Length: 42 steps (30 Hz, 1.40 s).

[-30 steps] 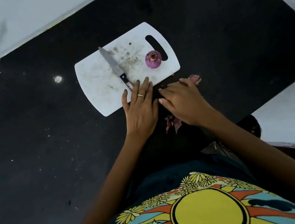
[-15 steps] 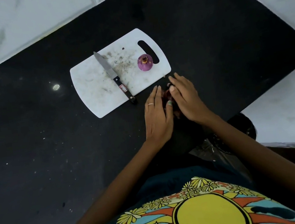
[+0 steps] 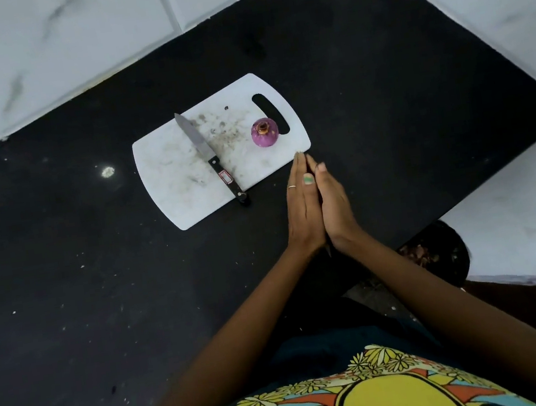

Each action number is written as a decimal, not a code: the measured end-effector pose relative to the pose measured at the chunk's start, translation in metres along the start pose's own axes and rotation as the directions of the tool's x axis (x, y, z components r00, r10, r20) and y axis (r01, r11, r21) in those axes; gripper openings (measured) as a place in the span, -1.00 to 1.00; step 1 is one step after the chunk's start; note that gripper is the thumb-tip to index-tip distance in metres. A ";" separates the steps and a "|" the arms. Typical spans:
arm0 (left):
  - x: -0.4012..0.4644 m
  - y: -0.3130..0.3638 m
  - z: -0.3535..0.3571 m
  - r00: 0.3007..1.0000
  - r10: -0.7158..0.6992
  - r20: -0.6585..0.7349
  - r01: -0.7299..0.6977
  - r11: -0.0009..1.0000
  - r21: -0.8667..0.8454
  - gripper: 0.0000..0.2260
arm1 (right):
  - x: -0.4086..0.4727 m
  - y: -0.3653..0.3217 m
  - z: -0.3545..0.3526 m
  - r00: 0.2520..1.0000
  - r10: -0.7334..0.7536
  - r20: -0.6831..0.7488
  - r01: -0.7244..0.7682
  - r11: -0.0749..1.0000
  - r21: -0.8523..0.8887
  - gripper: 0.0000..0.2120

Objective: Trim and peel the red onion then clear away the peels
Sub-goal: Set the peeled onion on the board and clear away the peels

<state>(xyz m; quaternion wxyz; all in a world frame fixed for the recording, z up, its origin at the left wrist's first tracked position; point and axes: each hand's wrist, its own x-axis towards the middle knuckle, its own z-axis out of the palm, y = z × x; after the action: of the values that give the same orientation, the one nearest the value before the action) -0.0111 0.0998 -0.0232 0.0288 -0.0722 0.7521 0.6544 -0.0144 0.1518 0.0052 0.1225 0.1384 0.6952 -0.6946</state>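
Both hands have closed up since half a second ago: then they were cupped loosely around reddish peels at the board's near edge, now the left hand [image 3: 303, 208] and right hand [image 3: 334, 207] are pressed flat together, palm to palm, fingertips pointing at the corner of the cutting board [image 3: 165, 169]. Whether peels sit inside that grip cannot be told (none show between the palms). On the black table [image 3: 66, 300] the peeled red onion [image 3: 264, 132] stands on the board near its handle slot, and the knife [image 3: 208, 156] lies diagonally across the board, both unmoved.
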 end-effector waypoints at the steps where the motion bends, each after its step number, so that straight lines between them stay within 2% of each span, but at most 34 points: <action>1: 0.002 0.001 0.000 0.999 -0.042 0.002 0.042 0.997 -0.060 -0.48 | 0.000 -0.003 0.003 1.000 0.017 -0.010 -0.017 0.999 0.041 -0.57; 4: 0.008 0.002 -0.001 0.983 -0.182 -0.022 0.169 0.947 -0.272 -0.53 | 0.003 -0.012 0.011 0.996 0.090 -0.026 -0.084 0.981 0.172 -0.61; 5: 0.010 0.006 -0.001 0.973 -0.229 -0.028 0.201 0.901 -0.385 -0.52 | 0.004 -0.015 0.013 0.992 0.122 -0.022 -0.113 0.965 0.236 -0.62; 8: 0.014 0.023 -0.001 0.931 -0.364 0.009 0.270 0.674 -0.687 -0.54 | 0.008 -0.023 0.015 0.976 0.216 0.002 -0.195 0.881 0.431 -0.60; 11: 0.014 0.037 -0.002 0.900 -0.437 0.009 0.281 0.563 -0.777 -0.50 | 0.010 -0.032 0.013 0.943 0.332 -0.003 -0.262 0.749 0.609 -0.55; 13: 0.014 0.042 -0.004 0.885 -0.466 -0.002 0.268 0.512 -0.816 -0.46 | 0.012 -0.035 0.011 0.934 0.358 0.009 -0.268 0.681 0.682 -0.55; 18: 0.019 0.058 -0.010 0.864 -0.499 -0.065 0.183 0.432 -0.883 -0.42 | 0.012 -0.046 0.010 0.937 0.349 0.006 -0.246 0.646 0.723 -0.58; 24: 0.015 0.070 -0.016 0.867 -0.481 -0.128 0.095 0.412 -0.906 -0.42 | 0.009 -0.056 0.014 0.931 0.354 0.089 -0.295 0.587 0.754 -0.78; 30: 0.003 0.087 -0.028 0.870 -0.470 -0.147 0.067 0.408 -0.911 -0.52 | -0.003 -0.056 0.026 0.953 0.275 0.125 -0.266 0.569 0.778 -0.71; 36: -0.012 0.104 -0.031 0.914 -0.396 -0.089 0.106 0.445 -0.889 -0.55 | -0.022 -0.065 0.025 0.978 0.198 0.059 -0.154 0.506 0.849 -0.73; 42: -0.030 0.115 0.007 0.952 -0.307 0.016 0.172 0.488 -0.856 -0.56 | -0.049 -0.073 -0.021 0.987 0.153 -0.054 -0.022 0.459 0.888 -0.76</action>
<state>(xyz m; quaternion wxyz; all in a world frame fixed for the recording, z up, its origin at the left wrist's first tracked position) 0.0016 0.1247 0.0926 0.0285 -0.2262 0.3200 0.9196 0.0055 0.1715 0.0916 0.0245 0.2608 0.2334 -0.9364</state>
